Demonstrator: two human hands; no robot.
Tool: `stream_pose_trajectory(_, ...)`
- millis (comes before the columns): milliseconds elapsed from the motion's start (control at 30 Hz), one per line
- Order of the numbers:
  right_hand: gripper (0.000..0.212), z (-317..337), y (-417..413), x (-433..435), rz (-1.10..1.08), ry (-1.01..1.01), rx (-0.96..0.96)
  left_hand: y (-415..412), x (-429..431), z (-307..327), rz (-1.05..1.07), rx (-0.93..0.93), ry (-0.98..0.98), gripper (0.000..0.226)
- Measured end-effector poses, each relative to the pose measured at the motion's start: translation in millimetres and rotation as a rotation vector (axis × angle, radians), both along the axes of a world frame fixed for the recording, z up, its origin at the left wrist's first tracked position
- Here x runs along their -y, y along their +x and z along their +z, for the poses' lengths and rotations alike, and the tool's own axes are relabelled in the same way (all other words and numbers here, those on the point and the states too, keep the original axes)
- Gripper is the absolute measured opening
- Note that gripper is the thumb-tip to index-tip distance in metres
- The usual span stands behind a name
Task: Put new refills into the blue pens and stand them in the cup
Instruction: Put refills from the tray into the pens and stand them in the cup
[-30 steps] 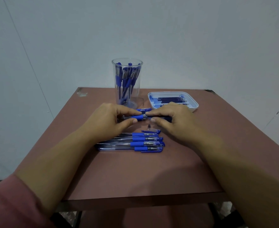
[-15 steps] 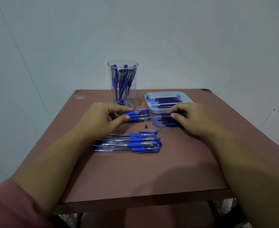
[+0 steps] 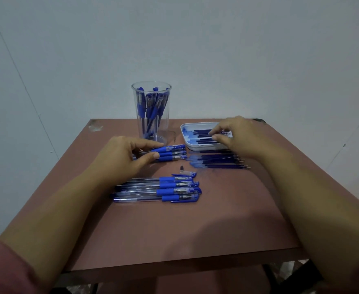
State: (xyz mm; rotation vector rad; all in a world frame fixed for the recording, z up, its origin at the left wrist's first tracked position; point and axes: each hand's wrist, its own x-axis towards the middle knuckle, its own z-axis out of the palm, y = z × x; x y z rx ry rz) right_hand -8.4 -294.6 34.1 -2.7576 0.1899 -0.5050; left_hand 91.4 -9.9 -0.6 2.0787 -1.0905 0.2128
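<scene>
Grips, with the left hand (image 3: 119, 158), a small bundle of clear-barrelled pens with blue grips (image 3: 171, 153) lying on the reddish-brown worktop (image 3: 174, 230), with fingers curled over the top of the bundle and thumb pressed against its near side. Holds the right hand (image 3: 241, 134) over the shallow white plastic tray (image 3: 197, 147) at the back right, with forefinger and thumb pinching at the dark blue refills (image 3: 203, 136) inside it; cannot tell how many are caught.

Just in front of the tray, flat on the worktop, a loose spread of refills with pale blue ends (image 3: 214, 161), tips pointing right. Behind the bundle and left of the tray, a tall clear plastic cup (image 3: 165, 128) with several blue pens standing tilted (image 3: 151, 105) inside.

Nearer the body, a row of clear pens with blue grips and caps (image 3: 157, 189), side by side, lying left to right. Between that row and the bundle, a small dark pen tip (image 3: 181, 167) upright, and just beside it a clear cap with a blue clip (image 3: 185, 172) lying flat. At the lower left edge, a pink sleeve (image 3: 2, 270).
</scene>
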Motion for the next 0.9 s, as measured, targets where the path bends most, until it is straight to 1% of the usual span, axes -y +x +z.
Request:
stream_pose_trajectory(67, 0.02, 11, 11, 4, -0.019, -0.031, -0.106, 1, 0, 0, -0.003, 0.015, 0.013, 0.03)
stream_pose_trajectory(167, 0.026, 13, 30, 9, -0.001, 0.012, -0.257, 2, -1, -1, 0.007, 0.021, 0.019, 0.029)
stream_pose_trajectory(300, 0.033, 5, 48, 16, 0.053, 0.012, -0.341, 3, -1, -1, 0.014, 0.012, 0.009, 0.031)
stream_pose_trajectory(433, 0.03, -1, 54, 22, 0.075, 0.022, -0.351, 3, 1, -2, 0.016, 0.002, 0.029, 0.033)
stream_pose_trajectory(667, 0.006, -4, 62, 25, 0.102, 0.075, -0.347, 6, 1, -4, 0.029, -0.02, 0.042, 0.027)
stream_pose_trajectory(733, 0.007, -5, 64, 25, 0.103, 0.08, -0.346, 6, 1, -4, 0.028, -0.025, 0.05, 0.028)
stream_pose_trajectory(800, 0.008, -6, 63, 25, 0.102, 0.1, -0.316, 6, 1, -4, 0.033, -0.025, 0.05, 0.027)
stream_pose_trajectory(900, 0.006, 0, 57, 18, 0.131, 0.115, -0.189, 6, 1, -4, 0.036, -0.021, 0.052, 0.028)
